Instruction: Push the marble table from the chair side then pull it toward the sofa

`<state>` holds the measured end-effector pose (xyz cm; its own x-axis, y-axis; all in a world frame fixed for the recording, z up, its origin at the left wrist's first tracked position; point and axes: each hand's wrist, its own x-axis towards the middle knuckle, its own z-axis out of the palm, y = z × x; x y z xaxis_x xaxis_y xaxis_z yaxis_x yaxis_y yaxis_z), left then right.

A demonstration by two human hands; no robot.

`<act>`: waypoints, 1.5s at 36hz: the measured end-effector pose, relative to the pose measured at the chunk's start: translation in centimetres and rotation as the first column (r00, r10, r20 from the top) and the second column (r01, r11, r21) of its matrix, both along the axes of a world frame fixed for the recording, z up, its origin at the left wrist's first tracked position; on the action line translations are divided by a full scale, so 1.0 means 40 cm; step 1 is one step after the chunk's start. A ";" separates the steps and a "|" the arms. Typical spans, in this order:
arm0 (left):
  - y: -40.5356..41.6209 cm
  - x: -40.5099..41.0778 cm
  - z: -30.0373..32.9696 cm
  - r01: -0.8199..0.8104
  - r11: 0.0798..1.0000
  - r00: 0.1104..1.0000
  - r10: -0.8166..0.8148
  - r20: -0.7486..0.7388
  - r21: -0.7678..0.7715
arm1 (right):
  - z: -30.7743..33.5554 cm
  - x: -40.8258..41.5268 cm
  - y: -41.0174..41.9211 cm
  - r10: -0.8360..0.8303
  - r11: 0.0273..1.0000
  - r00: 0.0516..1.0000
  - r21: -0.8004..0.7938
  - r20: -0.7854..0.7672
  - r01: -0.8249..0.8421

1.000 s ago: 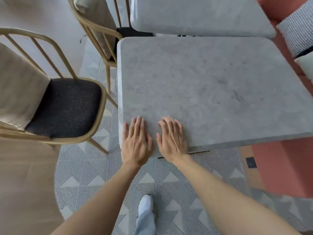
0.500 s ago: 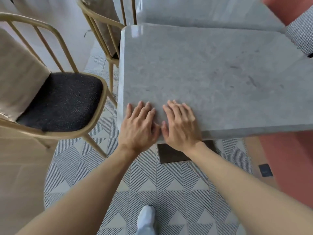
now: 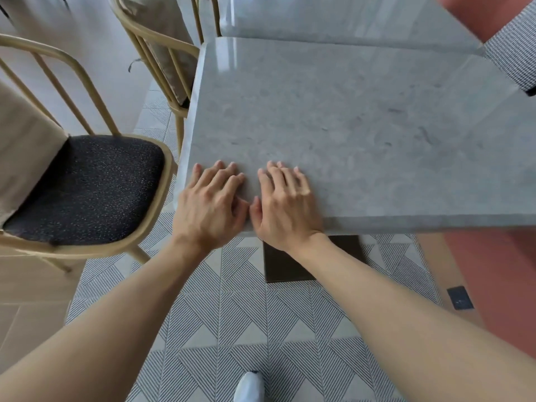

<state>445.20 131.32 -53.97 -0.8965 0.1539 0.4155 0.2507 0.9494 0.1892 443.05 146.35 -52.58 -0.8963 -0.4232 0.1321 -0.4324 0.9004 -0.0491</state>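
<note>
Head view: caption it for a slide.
Both hands, left hand and right hand, lie flat on the marble table beside a chair.

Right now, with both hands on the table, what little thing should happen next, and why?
Probably a steady push forward. The left hand and right hand lie flat, side by side, on the near edge of the marble table, fingers spread and gripping nothing, so pushing suits that hold better than pulling. The chair stands to the left, the sofa to the right.
</note>
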 end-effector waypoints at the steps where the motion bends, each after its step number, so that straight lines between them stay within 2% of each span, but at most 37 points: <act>1: -0.003 -0.005 0.001 0.000 1.000 1.000 0.000 0.005 0.000 | 0.000 -0.005 -0.004 0.000 1.000 1.000 -0.001 0.004 0.000; 14: -0.019 -0.021 0.020 0.004 1.000 0.999 -0.004 0.051 0.002 | -0.002 -0.022 -0.023 -0.007 0.999 1.000 -0.041 -0.027 0.006; 22: -0.022 -0.024 0.009 -0.007 1.000 1.000 0.007 0.018 0.002 | -0.012 -0.024 -0.020 -0.009 0.997 0.998 -0.074 -0.058 0.005; 26: -0.015 -0.021 0.017 -0.021 1.000 0.997 0.021 0.070 -0.011 | 0.001 -0.021 -0.012 -0.013 0.997 1.000 -0.077 -0.001 0.013; 29: -0.011 -0.031 0.035 -0.005 0.995 0.993 0.016 0.113 -0.096 | 0.024 -0.028 -0.004 0.012 0.997 0.999 -0.077 0.053 -0.008; 31: -0.003 -0.048 0.067 -0.020 0.991 0.978 0.047 0.203 -0.133 | 0.062 -0.044 0.007 0.051 0.998 0.993 -0.046 0.109 -0.047; 34: 0.026 -0.078 0.139 -0.065 0.998 0.961 0.055 0.271 0.026 | 0.145 -0.071 0.045 0.069 0.997 0.985 -0.040 0.161 -0.064; 37: 0.078 -0.103 0.233 -0.040 0.993 0.979 0.016 0.203 0.112 | 0.246 -0.087 0.107 -0.002 0.992 0.990 -0.124 0.142 0.020; 41: 0.182 -0.116 0.370 0.039 0.994 0.985 -0.055 0.162 0.102 | 0.378 -0.081 0.211 -0.097 0.973 0.986 -0.195 0.138 0.123; 50: 0.476 -0.091 0.629 0.147 0.986 0.964 -0.161 0.212 0.082 | 0.651 0.021 0.583 -0.218 0.969 0.962 -0.082 0.166 0.234; 54: 0.617 -0.057 0.759 0.151 0.981 0.968 -0.172 0.185 0.123 | 0.781 0.072 0.779 -0.285 0.953 0.952 -0.071 0.112 0.293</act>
<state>442.91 155.98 -23.61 -0.9282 0.2675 0.2586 0.3478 0.8706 0.3479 445.93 177.53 -21.35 -0.9890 -0.1350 0.0610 -0.1432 0.9765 -0.1609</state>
